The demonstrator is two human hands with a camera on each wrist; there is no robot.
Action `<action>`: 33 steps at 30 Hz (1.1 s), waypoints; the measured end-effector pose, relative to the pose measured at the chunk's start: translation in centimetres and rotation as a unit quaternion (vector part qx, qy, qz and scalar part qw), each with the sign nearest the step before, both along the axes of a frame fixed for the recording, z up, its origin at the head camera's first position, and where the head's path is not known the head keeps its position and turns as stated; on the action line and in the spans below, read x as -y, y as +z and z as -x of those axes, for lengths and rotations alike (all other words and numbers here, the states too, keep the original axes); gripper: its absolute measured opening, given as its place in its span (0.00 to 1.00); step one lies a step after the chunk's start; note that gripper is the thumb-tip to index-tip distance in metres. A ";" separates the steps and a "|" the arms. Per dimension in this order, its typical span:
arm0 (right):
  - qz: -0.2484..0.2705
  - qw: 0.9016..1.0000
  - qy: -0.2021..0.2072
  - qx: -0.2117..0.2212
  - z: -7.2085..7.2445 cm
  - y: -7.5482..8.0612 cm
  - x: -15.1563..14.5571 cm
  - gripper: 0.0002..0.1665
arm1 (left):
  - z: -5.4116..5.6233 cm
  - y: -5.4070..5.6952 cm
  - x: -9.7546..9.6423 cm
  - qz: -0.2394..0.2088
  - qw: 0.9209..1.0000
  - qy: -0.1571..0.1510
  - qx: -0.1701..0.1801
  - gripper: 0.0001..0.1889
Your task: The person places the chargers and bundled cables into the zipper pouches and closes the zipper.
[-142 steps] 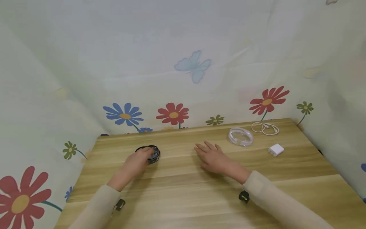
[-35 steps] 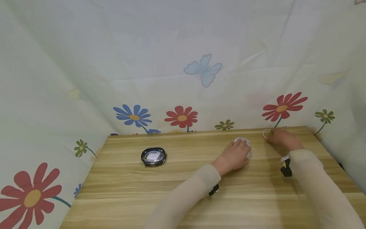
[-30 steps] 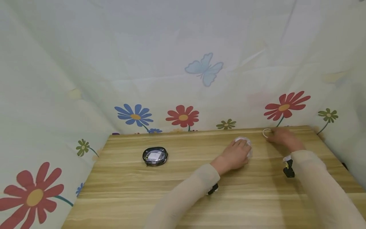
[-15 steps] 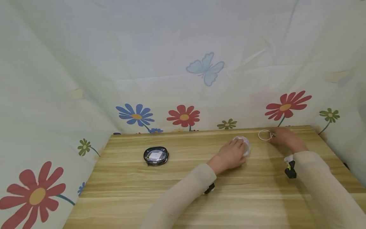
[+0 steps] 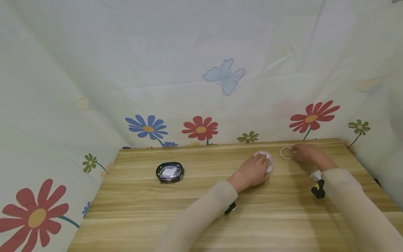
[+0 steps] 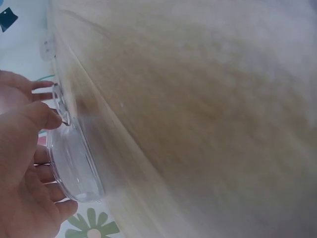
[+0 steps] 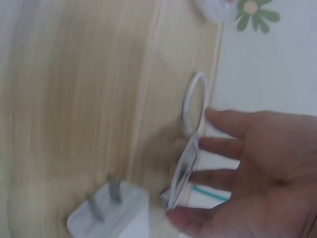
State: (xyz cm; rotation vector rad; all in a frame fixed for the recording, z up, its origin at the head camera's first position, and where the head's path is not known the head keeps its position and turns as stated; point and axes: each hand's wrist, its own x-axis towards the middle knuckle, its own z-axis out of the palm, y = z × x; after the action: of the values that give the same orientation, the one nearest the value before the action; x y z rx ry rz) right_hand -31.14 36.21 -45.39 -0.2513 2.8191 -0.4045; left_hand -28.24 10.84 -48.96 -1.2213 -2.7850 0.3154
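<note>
My left hand [image 5: 253, 170] grips a clear round plastic case [image 5: 269, 161]; in the left wrist view its thumb and fingers curl about the case [image 6: 74, 163]. To the right, my right hand [image 5: 310, 154] holds a coiled white charging cable [image 5: 285, 153] low over the table near its back edge. Up close in the right wrist view, fingers [image 7: 218, 146] and thumb are at the coil [image 7: 187, 106], which forms a loop. A white charger plug [image 7: 114, 208] with two metal prongs lies nearby; in the head view the right arm partly hides it.
On the left of the wooden table [image 5: 141, 217] sits a black-rimmed clear case [image 5: 170, 172] with a white item inside. A flower-printed cloth [image 5: 176, 87] hangs along the back and sides of the table.
The left hand has left the black-rimmed case for the clear one, which it has lately shifted slightly left. The right hand has reached the cable, and the loop has moved left and nearer.
</note>
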 end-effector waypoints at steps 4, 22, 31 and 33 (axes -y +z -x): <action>0.006 0.999 -0.035 0.031 -0.2 0.3 1.5 0.43 | -0.2 0.2 -0.1 0.008 1.000 -0.002 -0.005 0.29; -0.032 0.987 0.021 -0.155 -1.3 -2.0 3.1 0.15 | -0.1 0.1 -0.5 0.005 1.000 0.006 0.021 0.30; -0.076 0.963 0.080 -0.245 -2.3 -3.1 2.2 0.11 | -0.1 0.3 -0.3 -0.002 1.000 -0.006 0.021 0.29; -0.076 0.963 0.081 -0.245 -2.6 -3.2 1.9 0.13 | -0.3 0.2 -0.2 0.002 1.000 -0.011 0.018 0.29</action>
State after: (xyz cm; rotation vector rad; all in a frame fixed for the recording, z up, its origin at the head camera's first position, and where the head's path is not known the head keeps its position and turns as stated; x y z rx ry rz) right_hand -28.51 34.30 -48.63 -0.6190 3.2528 -0.0921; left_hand -27.93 11.06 -48.72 -1.2696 -2.8013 0.3005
